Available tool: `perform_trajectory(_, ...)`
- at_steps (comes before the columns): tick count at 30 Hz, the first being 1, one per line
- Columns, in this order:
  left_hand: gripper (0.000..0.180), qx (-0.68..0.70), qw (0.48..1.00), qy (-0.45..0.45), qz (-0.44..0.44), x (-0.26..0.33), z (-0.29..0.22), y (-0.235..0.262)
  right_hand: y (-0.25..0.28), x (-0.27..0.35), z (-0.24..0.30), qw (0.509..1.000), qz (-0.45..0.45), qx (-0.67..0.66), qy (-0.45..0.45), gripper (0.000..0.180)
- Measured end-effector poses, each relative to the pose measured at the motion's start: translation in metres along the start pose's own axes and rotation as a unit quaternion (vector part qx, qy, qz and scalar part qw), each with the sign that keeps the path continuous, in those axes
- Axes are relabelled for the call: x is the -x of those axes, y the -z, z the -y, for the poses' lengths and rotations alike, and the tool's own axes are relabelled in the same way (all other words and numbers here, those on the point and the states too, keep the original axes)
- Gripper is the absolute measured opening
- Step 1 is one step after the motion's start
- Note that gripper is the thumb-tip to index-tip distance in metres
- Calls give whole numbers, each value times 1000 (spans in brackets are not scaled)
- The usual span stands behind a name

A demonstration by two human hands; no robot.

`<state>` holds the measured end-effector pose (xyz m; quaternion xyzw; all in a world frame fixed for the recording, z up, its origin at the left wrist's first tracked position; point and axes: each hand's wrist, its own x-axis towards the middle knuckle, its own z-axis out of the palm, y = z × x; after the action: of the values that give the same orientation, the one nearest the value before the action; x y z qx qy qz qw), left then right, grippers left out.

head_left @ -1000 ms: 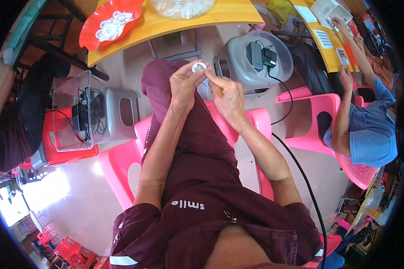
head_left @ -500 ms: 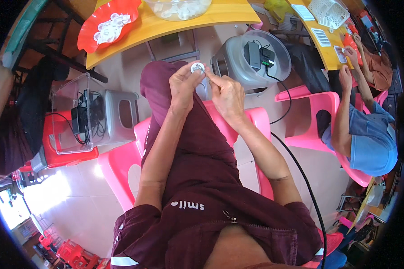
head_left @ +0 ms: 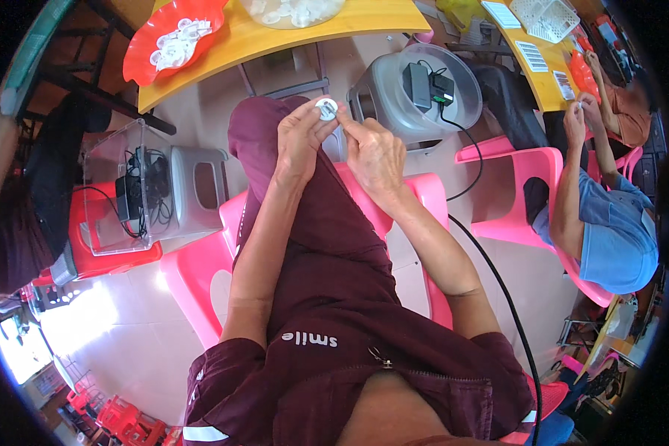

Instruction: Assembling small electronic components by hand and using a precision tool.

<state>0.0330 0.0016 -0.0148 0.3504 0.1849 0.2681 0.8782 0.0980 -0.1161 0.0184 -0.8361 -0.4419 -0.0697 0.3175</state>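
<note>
Left hand [head_left: 299, 141] and right hand [head_left: 375, 152] raised above the knee, fingers of both pinched closed on a small round white disc [head_left: 325, 109], below the near edge of the yellow table [head_left: 275, 37], red tray of white pieces [head_left: 172, 41] on table's left end

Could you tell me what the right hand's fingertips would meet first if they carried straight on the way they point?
The right hand points up-left at the small white round part pinched in the left hand, so it would probably meet that first; they look already in contact.
</note>
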Motion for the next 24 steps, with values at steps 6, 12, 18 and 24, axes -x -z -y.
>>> perform_trajectory(6,24,-6,1000,-4,-1,1,3,-1,0,1,0,1000,12,19,10,33)
perform_trajectory(12,23,-33,999,-31,-10,0,11,0,-5,1,2,999,10,41,8,32)
perform_trajectory(18,22,-62,996,-59,-27,2,15,-3,-6,1,1,998,4,63,0,34)
perform_trajectory(24,24,-49,997,-25,-53,0,9,-2,7,1,2,999,25,47,-5,35)
